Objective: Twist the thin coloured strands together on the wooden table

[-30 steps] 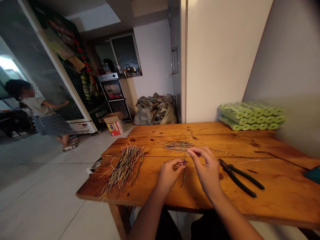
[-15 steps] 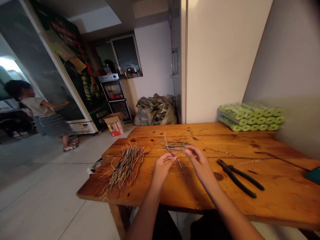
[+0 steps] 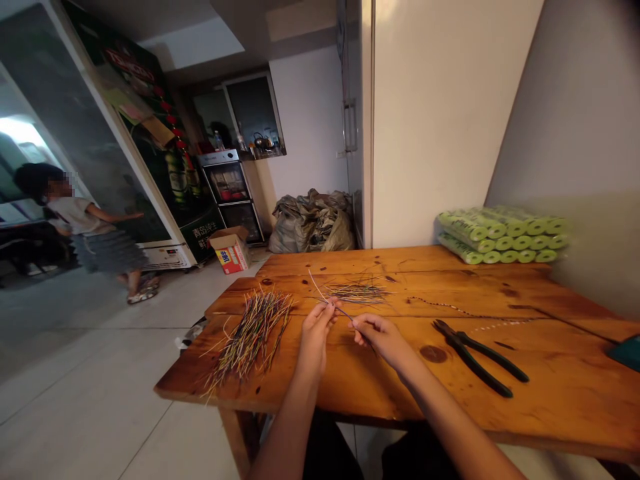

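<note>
Over the wooden table, my left hand and my right hand both pinch one thin wire that runs between them, its pale end sticking up to the left. A large pile of coloured wires lies left of my hands. Just beyond them lies a smaller pile of coloured wires.
Black pliers lie on the table to the right, with a thin chain-like strand behind them. A pack of green rolls sits at the back right by the wall. A person stands by a fridge at the left. Sacks and a carton lie on the floor.
Both hands shifted left. The wire they hold turned from hanging down to slanting up and left. My right hand lowered and closed in a pinch on it.
</note>
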Demonstrator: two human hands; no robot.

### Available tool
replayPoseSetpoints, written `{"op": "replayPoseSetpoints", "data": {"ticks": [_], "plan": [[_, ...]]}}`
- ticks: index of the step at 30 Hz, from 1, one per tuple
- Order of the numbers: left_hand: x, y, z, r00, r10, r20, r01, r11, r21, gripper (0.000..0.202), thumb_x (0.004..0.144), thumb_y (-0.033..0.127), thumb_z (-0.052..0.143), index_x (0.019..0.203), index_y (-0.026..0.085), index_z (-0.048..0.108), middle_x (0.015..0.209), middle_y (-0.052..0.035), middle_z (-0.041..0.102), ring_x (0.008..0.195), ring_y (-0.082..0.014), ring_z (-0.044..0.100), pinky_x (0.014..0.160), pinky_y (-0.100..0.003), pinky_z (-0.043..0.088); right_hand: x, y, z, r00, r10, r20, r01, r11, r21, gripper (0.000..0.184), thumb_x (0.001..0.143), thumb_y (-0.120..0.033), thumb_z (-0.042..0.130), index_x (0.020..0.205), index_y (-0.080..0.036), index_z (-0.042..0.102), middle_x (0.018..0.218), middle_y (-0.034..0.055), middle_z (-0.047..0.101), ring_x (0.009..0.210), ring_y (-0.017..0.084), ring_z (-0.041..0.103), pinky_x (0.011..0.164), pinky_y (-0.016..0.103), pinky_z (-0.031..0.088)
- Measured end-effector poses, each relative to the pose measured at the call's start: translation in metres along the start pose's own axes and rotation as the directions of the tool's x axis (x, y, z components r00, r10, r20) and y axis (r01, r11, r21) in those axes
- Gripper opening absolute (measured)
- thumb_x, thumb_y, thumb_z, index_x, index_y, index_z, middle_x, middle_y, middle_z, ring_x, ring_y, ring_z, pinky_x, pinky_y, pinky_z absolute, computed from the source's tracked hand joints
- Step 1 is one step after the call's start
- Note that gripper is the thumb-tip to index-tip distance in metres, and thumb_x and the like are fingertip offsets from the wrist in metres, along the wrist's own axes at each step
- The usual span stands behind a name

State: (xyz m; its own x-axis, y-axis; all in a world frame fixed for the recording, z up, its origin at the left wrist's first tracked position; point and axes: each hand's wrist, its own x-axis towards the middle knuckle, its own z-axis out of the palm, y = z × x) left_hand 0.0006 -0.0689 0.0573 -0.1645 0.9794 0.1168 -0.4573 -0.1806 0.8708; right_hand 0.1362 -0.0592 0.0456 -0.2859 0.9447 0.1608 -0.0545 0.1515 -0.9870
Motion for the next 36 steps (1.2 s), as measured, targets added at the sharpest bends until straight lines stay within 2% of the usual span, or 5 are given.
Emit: {"op": "replayPoseSetpoints", "data": {"ticks": [4,9,16,26,36], "plan": [[0.002,0.001,-0.004,0.979,0.184,-0.088,-0.172,0.977,0.129,0.043,0.073,0.032,0.062,0.114,0.021,0.054,0.116,-0.0086,0.056,0.101,-0.0154,0.054,0.083,-0.025,0.041,-0.004,-0.004,-0.001,0.999,-0.027,-0.017,0.026,0.996,-0.089,0.022,0.073,-0.036,0.053,0.072,-0.016,0.062,0.054,-0.0017,0.055,0.051,0.011,0.050,0.054,0.024,0.039],[0.004,0.004,-0.014,0.808,0.568,-0.153,-0.443,0.759,0.478,0.061,0.078,0.031,0.058,0.132,0.034,0.030,0.139,-0.0057,0.033,0.120,-0.0182,0.040,0.096,-0.032,0.036,-0.006,-0.007,-0.005,0.996,-0.077,-0.051,0.060,0.960,-0.274,0.021,0.076,-0.034,0.050,0.069,-0.018,0.060,0.054,-0.0009,0.057,0.054,0.013,0.053,0.057,0.025,0.038],[0.004,0.014,-0.021,0.670,0.742,-0.016,-0.494,0.462,0.737,0.048,0.080,0.029,0.055,0.126,0.030,0.044,0.132,-0.0058,0.036,0.126,-0.0191,0.032,0.107,-0.035,0.023,-0.007,-0.007,-0.012,0.991,-0.124,-0.054,0.086,0.887,-0.454,0.024,0.078,-0.036,0.046,0.068,-0.019,0.060,0.056,-0.0007,0.061,0.057,0.015,0.055,0.057,0.025,0.037],[0.007,0.010,-0.021,0.732,0.679,-0.063,-0.441,0.542,0.715,0.034,0.080,0.035,0.054,0.114,0.029,0.057,0.131,-0.0045,0.036,0.123,-0.0212,0.036,0.105,-0.036,0.027,-0.008,-0.007,-0.015,0.992,-0.110,-0.068,0.074,0.914,-0.400,0.024,0.077,-0.037,0.047,0.069,-0.019,0.061,0.057,0.0003,0.062,0.058,0.016,0.057,0.060,0.026,0.041],[0.002,0.012,-0.016,0.740,0.672,-0.039,-0.454,0.541,0.708,0.037,0.082,0.035,0.050,0.119,0.029,0.052,0.130,-0.0049,0.036,0.124,-0.0208,0.034,0.106,-0.037,0.025,-0.009,-0.008,-0.018,0.990,-0.119,-0.070,0.073,0.880,-0.469,0.025,0.077,-0.038,0.047,0.068,-0.020,0.062,0.059,0.0001,0.063,0.060,0.016,0.058,0.060,0.027,0.040]]}}
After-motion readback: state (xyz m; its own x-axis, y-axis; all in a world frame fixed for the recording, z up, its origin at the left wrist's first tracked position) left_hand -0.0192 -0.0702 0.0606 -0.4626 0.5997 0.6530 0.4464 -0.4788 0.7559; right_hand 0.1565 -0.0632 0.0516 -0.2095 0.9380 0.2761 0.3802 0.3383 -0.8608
